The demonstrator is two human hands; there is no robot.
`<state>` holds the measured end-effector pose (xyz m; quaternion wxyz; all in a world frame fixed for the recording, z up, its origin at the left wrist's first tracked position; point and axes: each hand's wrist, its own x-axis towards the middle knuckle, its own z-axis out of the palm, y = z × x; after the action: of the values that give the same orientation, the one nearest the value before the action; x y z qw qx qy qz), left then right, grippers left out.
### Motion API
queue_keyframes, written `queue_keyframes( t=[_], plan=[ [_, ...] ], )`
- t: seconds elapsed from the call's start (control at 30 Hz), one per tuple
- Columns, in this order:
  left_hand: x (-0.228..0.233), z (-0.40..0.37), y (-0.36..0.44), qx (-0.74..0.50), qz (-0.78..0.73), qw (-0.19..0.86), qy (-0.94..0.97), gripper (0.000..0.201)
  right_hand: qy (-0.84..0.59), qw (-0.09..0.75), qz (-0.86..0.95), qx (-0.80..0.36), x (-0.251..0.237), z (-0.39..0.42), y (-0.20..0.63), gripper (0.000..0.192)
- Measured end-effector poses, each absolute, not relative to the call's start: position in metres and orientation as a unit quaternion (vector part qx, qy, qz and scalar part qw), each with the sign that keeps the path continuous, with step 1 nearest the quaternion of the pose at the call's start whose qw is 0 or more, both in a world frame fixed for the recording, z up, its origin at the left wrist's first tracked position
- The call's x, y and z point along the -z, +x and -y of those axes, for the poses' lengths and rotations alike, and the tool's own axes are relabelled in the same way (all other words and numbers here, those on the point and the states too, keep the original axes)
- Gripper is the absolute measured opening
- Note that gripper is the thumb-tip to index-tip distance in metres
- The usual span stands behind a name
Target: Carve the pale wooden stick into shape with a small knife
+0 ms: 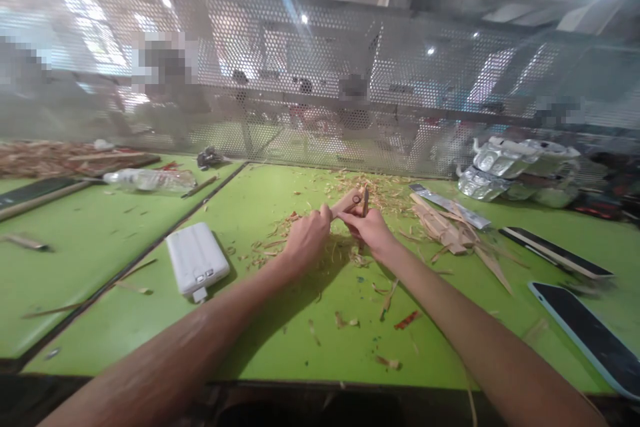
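My left hand (309,235) is closed around a pale wooden piece (346,203) that points away from me, with a small dark ring mark near its far end. My right hand (373,230) is closed on a carving knife (365,200), whose narrow dark blade stands up beside the wood's far end. Most of the knife's handle is hidden in my fingers. Both hands are close together above the green table (280,347). Curled wood shavings (363,183) lie thickly behind and around them.
A white power bank (197,259) lies left, past it a plastic bottle (150,179). On the right are wood strips (443,227), a metal ruler (450,205), a dark flat strip (555,252), a phone (587,333) and foil-wrapped items (515,167). A perforated screen (320,127) borders the back.
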<state>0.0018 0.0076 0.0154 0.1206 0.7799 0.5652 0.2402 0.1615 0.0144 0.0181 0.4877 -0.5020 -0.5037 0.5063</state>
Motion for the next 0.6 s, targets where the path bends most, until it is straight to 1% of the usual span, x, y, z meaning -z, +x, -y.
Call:
queue_keyframes(
  t=[0.07, 0.17, 0.4, 0.6],
  plan=[
    [-0.0174, -0.0051, 0.0033, -0.174, -0.566, 0.064, 0.804, 0.024, -0.496, 0.488, 0.509, -0.507, -0.018, -0.0137, 0.1614, 0.025],
    [-0.0186, -0.0035, 0.0038, -0.15, -0.557, 0.023, 0.817, 0.028, -0.476, 0.494, 0.512, -0.517, -0.019, -0.0122, 0.1631, 0.028],
    [-0.0196, -0.0044, 0.0014, -0.151, -0.549, 0.007, 0.822, 0.025, -0.446, 0.479, 0.527, -0.542, -0.0239, -0.0107, 0.1681, 0.024],
    [-0.0188, -0.0045, -0.0006, -0.167, -0.543, 0.024, 0.823, 0.025, -0.44, 0.469, 0.527, -0.556, -0.024, -0.0104, 0.1694, 0.023]
  ],
)
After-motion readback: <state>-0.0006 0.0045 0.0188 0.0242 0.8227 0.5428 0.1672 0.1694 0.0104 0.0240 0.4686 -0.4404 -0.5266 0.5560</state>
